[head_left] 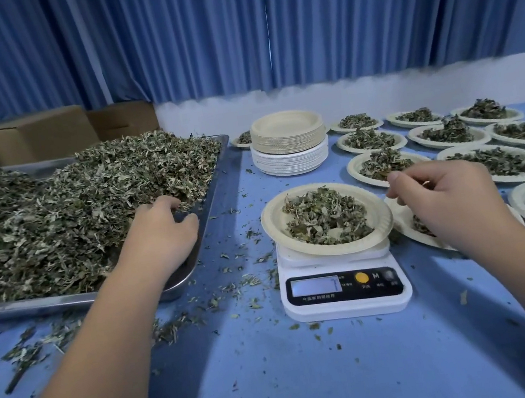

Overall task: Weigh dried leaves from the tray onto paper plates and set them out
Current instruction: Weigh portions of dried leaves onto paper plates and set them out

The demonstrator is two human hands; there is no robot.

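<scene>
The left hand (163, 227) lies in the near right corner of a shallow steel tray (215, 185). Its fingers curl into the edge of a heaped mass of dried leaves (85, 208), crinkled, grey-green and flaky; whether it grips any cannot be told. Just right of this hand, past the tray's raised rim, loose crumbs (233, 288) speckle the smooth blue table (315, 378). The right hand (440, 192) hovers with curled fingers, thumb and forefinger tips close together; a pinch cannot be made out. Directly left of it a round, fluted paper plate (271, 224) holding a small leaf pile sits on a white plastic scale (343, 292). Filled plates (452, 153) crowd beyond and beneath this hand, rims nearly touching. A plate stack (288, 142) stands beyond the scale. Bare table lies open between the forearms.
</scene>
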